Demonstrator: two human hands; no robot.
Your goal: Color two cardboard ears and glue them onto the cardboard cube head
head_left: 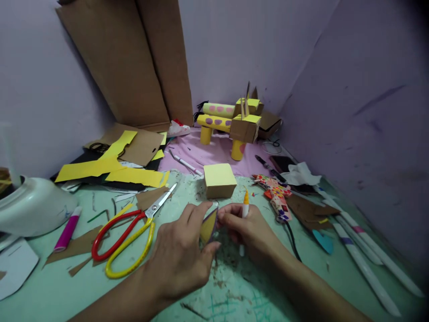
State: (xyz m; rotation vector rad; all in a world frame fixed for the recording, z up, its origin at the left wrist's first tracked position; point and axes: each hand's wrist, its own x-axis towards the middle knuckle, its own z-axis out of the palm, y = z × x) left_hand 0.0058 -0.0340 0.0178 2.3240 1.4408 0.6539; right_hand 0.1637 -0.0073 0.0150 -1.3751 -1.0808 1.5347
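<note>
Near the middle of the green table, my left hand holds a small cardboard piece with a purple edge between its fingers and thumb. My right hand is closed around a white marker with an orange end pointing up; its fingertips meet the right edge of the cardboard piece. Just beyond both hands sits a small cardboard box with a pale yellow top. Scissors with one red and one yellow handle lie spread left of my left hand.
A glue gun with a black cord lies to the right, near cardboard scraps and white rods. At left are yellow strips, a magenta tube and a white pot. Spotted yellow cardboard figures stand at the back.
</note>
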